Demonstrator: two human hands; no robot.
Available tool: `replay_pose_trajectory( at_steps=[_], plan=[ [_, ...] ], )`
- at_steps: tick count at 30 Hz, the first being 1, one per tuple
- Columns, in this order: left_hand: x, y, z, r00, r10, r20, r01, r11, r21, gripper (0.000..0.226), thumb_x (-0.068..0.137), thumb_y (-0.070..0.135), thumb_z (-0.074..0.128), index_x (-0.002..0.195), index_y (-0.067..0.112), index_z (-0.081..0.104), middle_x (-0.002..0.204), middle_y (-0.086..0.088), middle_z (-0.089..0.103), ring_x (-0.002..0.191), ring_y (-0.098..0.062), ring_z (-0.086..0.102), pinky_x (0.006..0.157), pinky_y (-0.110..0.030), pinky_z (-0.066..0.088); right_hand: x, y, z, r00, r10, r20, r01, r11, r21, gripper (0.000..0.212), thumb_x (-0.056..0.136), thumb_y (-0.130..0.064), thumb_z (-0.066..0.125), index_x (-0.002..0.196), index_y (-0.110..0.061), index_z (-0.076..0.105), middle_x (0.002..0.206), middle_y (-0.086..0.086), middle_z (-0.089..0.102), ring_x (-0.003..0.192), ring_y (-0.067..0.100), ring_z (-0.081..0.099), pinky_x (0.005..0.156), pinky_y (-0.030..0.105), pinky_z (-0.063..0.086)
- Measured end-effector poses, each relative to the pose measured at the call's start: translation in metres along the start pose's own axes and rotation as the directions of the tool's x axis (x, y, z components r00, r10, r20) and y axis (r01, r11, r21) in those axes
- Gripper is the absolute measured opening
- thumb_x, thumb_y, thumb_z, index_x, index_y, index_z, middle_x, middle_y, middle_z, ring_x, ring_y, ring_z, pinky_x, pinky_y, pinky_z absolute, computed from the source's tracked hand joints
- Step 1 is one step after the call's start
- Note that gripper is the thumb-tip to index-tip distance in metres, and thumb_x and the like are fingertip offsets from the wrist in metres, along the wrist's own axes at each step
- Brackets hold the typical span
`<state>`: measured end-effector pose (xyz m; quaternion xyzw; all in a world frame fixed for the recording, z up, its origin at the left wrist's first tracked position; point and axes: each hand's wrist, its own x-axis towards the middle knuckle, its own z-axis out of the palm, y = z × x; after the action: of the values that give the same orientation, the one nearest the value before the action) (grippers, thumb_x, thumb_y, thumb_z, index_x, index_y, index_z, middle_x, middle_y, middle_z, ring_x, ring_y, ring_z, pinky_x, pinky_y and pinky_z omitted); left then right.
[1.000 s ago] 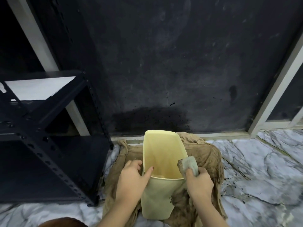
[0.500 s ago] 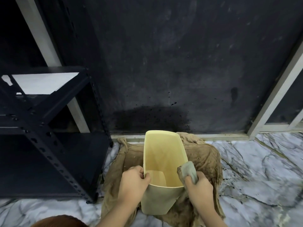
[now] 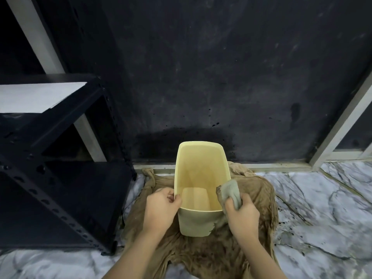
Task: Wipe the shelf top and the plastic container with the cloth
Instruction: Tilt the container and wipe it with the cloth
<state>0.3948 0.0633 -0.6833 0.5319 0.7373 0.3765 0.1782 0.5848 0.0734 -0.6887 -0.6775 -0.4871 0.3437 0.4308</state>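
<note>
- Plastic container (image 3: 201, 178): pale yellow, smooth, rectangular w/ rounded corners, open top, upright at lower centre on crumpled brown fabric (image 3: 259, 198).
- Left hand (image 3: 161, 210) pinches its left rim.
- Right hand (image 3: 241, 216) grips bunched grey cloth (image 3: 231, 191) against right rim.
- Black perforated metal shelf (image 3: 60, 178) at left; marbled floor (image 3: 322, 208).

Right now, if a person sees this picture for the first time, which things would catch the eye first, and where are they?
First, the pale yellow plastic container in the lower middle, standing open on a brown rag spread over the marbled floor. The left hand grips its left rim, while the right hand holds a grey cloth against its right wall. At the left stands a black metal shelf, before a dark wall.
</note>
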Motion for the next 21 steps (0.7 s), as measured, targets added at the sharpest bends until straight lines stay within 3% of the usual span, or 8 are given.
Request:
replay_pose_trajectory(
  at_steps=[5,9,14,17,21],
  plan=[
    [0.010,-0.011,0.013,0.999,-0.054,-0.001,0.054,0.998,0.034,0.017,0.078,0.020,0.062,0.067,0.008,0.064,0.063,-0.004,0.065,0.062,-0.017,0.061,0.061,-0.037,0.051,0.014,0.007,0.014,1.000,0.026,0.016,-0.025,0.999,-0.025,0.007,0.081,-0.016,0.054,0.077,-0.011,0.056,0.062,0.004,0.059,0.055,0.016,0.052,0.048,0.027,0.041],
    [0.017,-0.013,0.016,0.996,-0.094,-0.014,0.094,0.995,0.027,0.019,0.079,0.019,0.060,0.063,0.008,0.060,0.061,-0.005,0.064,0.061,-0.020,0.059,0.058,-0.036,0.046,0.019,0.005,0.023,0.998,0.056,-0.015,-0.055,0.998,0.011,0.004,0.081,-0.016,0.055,0.080,-0.012,0.057,0.063,0.002,0.059,0.056,0.016,0.054,0.047,0.025,0.038],
    [0.022,-0.013,0.020,0.989,-0.147,0.013,0.147,0.989,-0.008,0.017,0.079,0.017,0.060,0.065,0.009,0.060,0.059,-0.002,0.064,0.056,-0.017,0.058,0.055,-0.032,0.046,0.023,0.000,0.026,0.995,0.092,-0.025,-0.091,0.996,0.016,0.012,0.081,-0.017,0.054,0.069,-0.016,0.051,0.064,0.002,0.056,0.056,0.014,0.050,0.045,0.024,0.033],
    [0.025,-0.008,0.019,0.984,-0.174,0.027,0.174,0.985,-0.003,0.014,0.079,0.016,0.059,0.069,0.008,0.061,0.064,-0.008,0.068,0.062,-0.023,0.064,0.059,-0.035,0.050,0.026,-0.006,0.023,0.992,0.122,0.031,-0.121,0.991,-0.049,0.009,0.082,-0.019,0.053,0.082,-0.009,0.054,0.071,0.004,0.057,0.059,0.013,0.049,0.047,0.024,0.034],
    [0.022,0.002,0.014,0.981,-0.172,0.092,0.162,0.981,0.104,0.017,0.083,0.019,0.055,0.070,0.009,0.054,0.073,-0.010,0.065,0.064,-0.023,0.057,0.050,-0.031,0.038,0.030,-0.016,0.012,0.981,0.172,0.092,-0.151,0.968,-0.202,0.030,0.083,-0.024,0.054,0.107,-0.005,0.057,0.097,0.013,0.064,0.075,0.021,0.052,0.061,0.026,0.037]
  ],
)
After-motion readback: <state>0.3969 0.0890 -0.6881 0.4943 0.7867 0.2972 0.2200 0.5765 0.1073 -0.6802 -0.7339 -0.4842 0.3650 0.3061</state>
